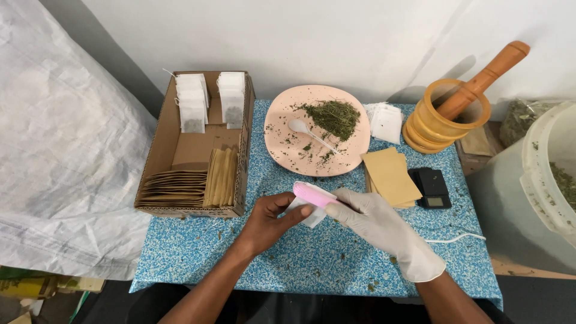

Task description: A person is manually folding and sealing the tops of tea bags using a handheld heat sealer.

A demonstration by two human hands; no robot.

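Note:
My left hand (271,217), bare, pinches a small white tea bag (307,213) against the blue speckled table (312,258). In a white glove, my right hand (375,221) grips a pink tool (317,196) laid across the top of that bag. Just beyond, a pink plate (288,114) carries a heap of dried green herbs (334,116) and a white plastic spoon (304,131).
A cardboard box (157,157) on the left holds filled white tea bags (207,101) and brown envelopes (198,180). More brown envelopes (391,176), a small black scale (431,187), loose white bags (386,120), a wooden mortar (435,123) with pestle (483,78) and a white bucket (549,174) stand right.

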